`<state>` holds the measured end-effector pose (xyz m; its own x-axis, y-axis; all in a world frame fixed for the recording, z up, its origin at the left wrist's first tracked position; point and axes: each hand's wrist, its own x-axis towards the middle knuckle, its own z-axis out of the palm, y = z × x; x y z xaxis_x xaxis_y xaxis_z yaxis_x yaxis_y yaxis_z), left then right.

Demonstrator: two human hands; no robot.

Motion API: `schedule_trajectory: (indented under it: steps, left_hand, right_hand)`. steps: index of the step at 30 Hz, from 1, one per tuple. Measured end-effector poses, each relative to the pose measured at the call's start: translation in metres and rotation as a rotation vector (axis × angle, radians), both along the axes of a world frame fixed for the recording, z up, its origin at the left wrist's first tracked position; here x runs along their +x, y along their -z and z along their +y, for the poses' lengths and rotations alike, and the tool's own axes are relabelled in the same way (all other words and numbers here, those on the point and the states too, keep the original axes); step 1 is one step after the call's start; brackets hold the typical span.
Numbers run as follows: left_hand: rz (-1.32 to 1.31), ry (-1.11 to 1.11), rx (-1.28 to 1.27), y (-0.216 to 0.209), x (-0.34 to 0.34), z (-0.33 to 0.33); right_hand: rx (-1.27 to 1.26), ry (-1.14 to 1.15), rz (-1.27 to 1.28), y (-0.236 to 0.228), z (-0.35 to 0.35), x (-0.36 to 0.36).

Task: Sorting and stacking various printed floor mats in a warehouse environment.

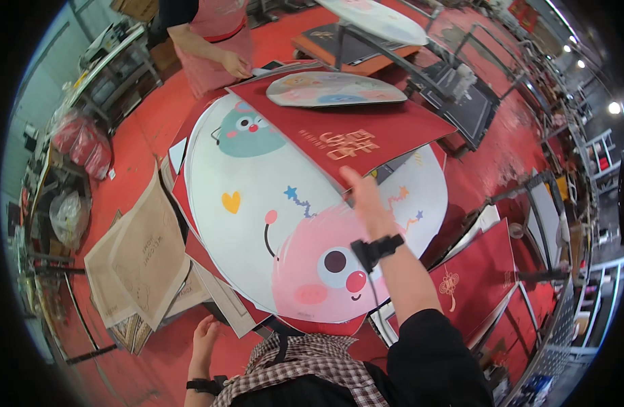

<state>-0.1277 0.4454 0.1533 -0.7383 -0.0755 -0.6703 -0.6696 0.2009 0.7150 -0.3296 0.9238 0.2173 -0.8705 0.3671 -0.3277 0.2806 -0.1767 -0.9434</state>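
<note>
A big round white mat [251, 197] lies in front of me, printed with a pink cartoon figure, a teal one and a yellow heart. Over its far right part lies a red mat [291, 119] with gold lettering. My right hand [366, 200] is at this red mat's near corner, fingers closed around the edge; the hand partly hides the grip. Low at my left side, my left hand [205, 336] hangs apart from the mats, fingers loosely bent and holding nothing. A pale oval patterned mat [335, 89] rests on the red mat's far part.
Across the stack a person in a pink apron [217, 34] has a hand [236, 64] by the far edge. Brown printed mats [146, 251] lie at left, more red mats [478, 278] at right. Metal-framed carts [373, 44] stand behind; bagged red goods [88, 146] sit far left.
</note>
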Motion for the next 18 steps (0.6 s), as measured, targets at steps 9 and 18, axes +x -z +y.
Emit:
schedule_trajectory:
  steps: [9, 18]
  left_hand:
    - [0.023, 0.193, 0.256, -0.002, -0.086, 0.057]
    - [-0.124, 0.342, 0.299, 0.044, -0.150, 0.116]
  right_hand:
    - [-0.145, -0.069, 0.000, -0.031, -0.119, 0.246]
    - [-0.126, 0.130, -0.105, -0.021, -0.131, 0.306]
